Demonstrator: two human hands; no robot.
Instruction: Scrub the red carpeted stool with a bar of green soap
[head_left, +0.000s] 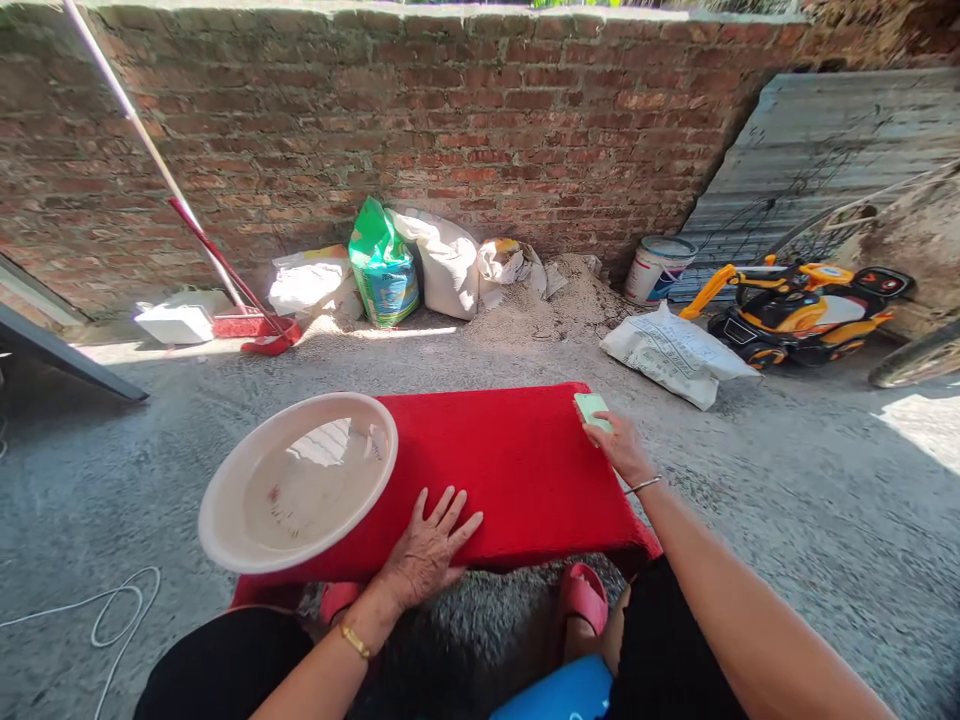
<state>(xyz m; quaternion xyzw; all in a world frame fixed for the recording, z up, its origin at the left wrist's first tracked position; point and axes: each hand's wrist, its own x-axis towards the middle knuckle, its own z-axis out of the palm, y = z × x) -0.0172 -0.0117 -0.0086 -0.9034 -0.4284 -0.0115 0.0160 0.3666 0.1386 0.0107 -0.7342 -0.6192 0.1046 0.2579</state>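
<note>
A red cloth (pixel 510 450) covers a low bench in front of me. Flat on its near edge lies my left hand (pixel 429 545), fingers spread, holding nothing. My right hand (pixel 621 445) grips a pale green scrubbing brush (pixel 592 408) at the far right corner of the cloth, the brush's bristle side toward the cloth's edge. On the left end of the bench stands a wide, pale pink basin (pixel 225 520) with water and a few dark bits in it.
Along the brick wall (pixel 525 130) stand a green sack (pixel 382 265), white sacks (pixel 446 262), a bucket (pixel 658 270) and a sand heap. A toy excavator (pixel 814 312) and a white bag (pixel 675 350) lie right. A red dustpan (pixel 271 338) and a cable (pixel 139 600) are left.
</note>
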